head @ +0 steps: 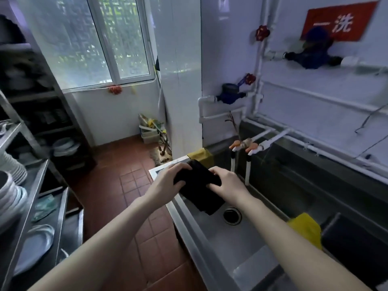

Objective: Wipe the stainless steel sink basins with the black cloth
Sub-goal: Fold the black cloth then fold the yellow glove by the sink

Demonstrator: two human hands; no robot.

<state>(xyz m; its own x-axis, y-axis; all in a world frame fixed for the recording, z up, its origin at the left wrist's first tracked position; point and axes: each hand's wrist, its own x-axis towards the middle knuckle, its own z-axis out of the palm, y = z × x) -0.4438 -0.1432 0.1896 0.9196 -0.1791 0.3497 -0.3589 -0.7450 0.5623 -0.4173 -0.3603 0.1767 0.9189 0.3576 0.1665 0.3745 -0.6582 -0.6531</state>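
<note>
Both grips, left hand [168, 183] and right hand [227, 183], clutch the folded black cloth [199, 185] above the steel basin [241, 244].

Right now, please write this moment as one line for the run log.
stage: preparing | hands: left hand and right hand both grip black cloth | cloth: above sink basin | drain: uncovered

A window [100, 40] fills the upper left of the frame, above a red tiled floor [126, 185]. At the left edge, metal shelves [31, 185] carry stacked plates [12, 185]. In the upper right hangs a red sign [340, 19] with white characters, with a blue water meter [312, 53] just below it. 2 yellow cloths show: 1 [200, 154] at center, 1 [306, 227] at lower right. White pipes [315, 97] cross the right wall.
</note>
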